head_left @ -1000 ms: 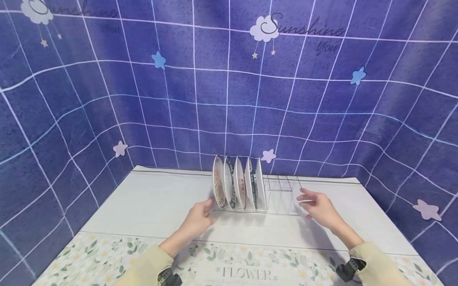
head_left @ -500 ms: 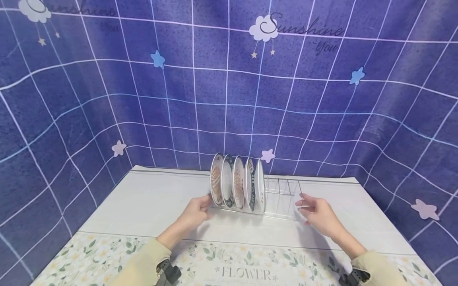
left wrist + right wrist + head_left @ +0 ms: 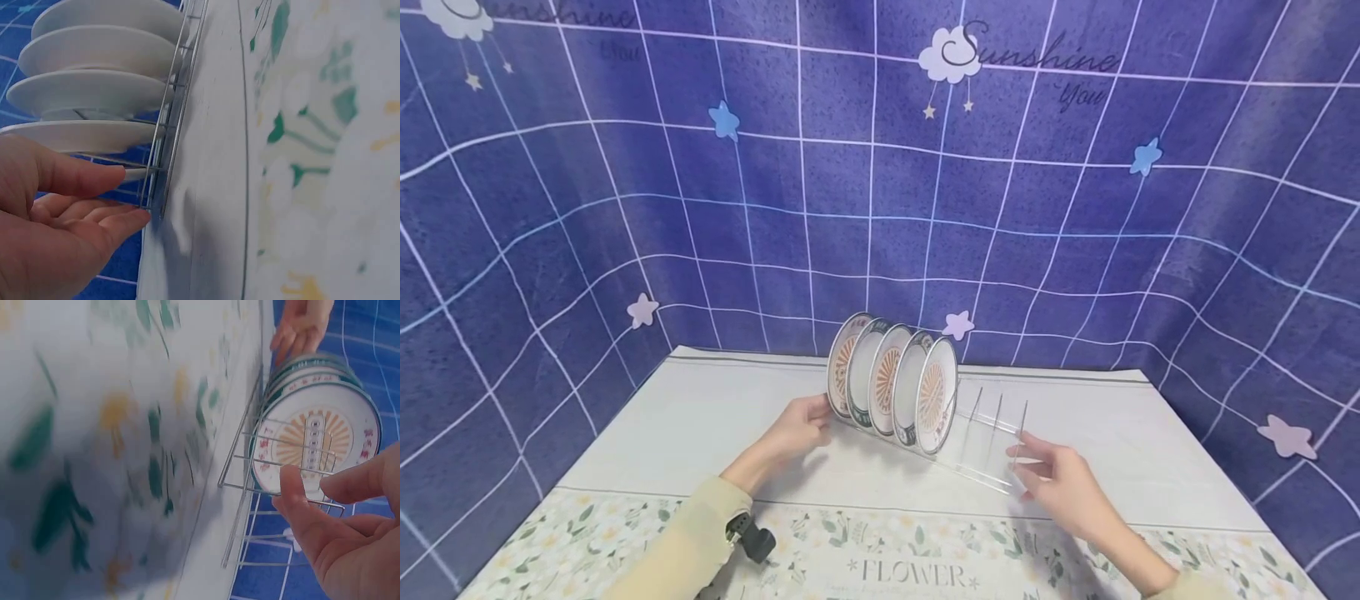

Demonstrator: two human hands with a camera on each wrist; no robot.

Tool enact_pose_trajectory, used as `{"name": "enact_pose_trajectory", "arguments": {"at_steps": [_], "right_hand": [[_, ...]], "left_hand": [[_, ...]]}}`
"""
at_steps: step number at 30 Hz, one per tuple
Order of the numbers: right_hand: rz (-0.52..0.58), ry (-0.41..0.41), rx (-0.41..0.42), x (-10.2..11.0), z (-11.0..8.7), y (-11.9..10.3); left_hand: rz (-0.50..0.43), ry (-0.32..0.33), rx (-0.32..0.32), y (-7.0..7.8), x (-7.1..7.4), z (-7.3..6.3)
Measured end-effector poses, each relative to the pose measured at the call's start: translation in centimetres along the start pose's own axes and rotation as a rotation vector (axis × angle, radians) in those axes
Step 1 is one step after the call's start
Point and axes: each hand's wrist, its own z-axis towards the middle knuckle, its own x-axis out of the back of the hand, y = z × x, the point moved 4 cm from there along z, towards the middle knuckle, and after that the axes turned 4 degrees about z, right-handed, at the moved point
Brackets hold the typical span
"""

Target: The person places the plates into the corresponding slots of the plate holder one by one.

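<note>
Five plates (image 3: pixel 891 390) stand on edge in a wire rack (image 3: pixel 981 450) on the white table (image 3: pixel 700 425) in the head view, the rack lying at a slant with its empty wires towards the right. The left hand (image 3: pixel 797 429) is at the rack's left end, fingers curved against the outermost plate's rim and the frame below it. The right hand (image 3: pixel 1060 483) is at the opposite, empty end, its fingers loosely bent about the last upright wires. A flowered cloth (image 3: pixel 910 554) covers the near edge of the table, and a blue gridded backdrop (image 3: pixel 880 208) hangs behind.

From the left wrist, the left hand (image 3: pixel 56 219) shows thumb and forefinger a little apart, closing on the end of the rack (image 3: pixel 172 125): the thumb lies along the nearest plate (image 3: pixel 81 134), while the fingertips (image 3: pixel 134 219) touch the bottom corner of the frame.

From the right wrist, the right hand (image 3: pixel 344 519) has its thumb (image 3: pixel 297 500) pressed on a cross wire of the rack (image 3: pixel 250 487), and a finger is bent towards it from the other side, so the wire sits pinched between them. The decorated face of the nearest plate (image 3: pixel 315 444) shows just past the wires, and the left hand (image 3: pixel 300 328) shows at the far end.
</note>
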Motion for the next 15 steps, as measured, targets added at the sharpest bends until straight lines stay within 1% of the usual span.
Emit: {"name": "enact_pose_trajectory", "arguments": {"at_steps": [2,6,8,11,15], "right_hand": [[0.026,-0.005,-0.01,-0.4,-0.6,-0.2],[0.051,-0.022,-0.028,-1.3,-1.7,-0.8],[0.052,-0.034,-0.026,-1.7,-2.2,-1.1],[0.051,-0.058,-0.016,-2.3,-2.9,-1.6],[0.05,-0.112,0.03,-3.0,-3.6,-2.0]], "left_hand": [[-0.014,-0.013,0.003,-0.3,0.3,0.4],[-0.046,-0.038,0.034,-1.0,0.8,1.2],[-0.055,-0.064,0.036,-1.1,1.0,1.7],[-0.063,-0.106,0.018,-1.2,1.3,2.4],[-0.068,-0.142,-0.009,-1.3,1.5,3.1]]}}
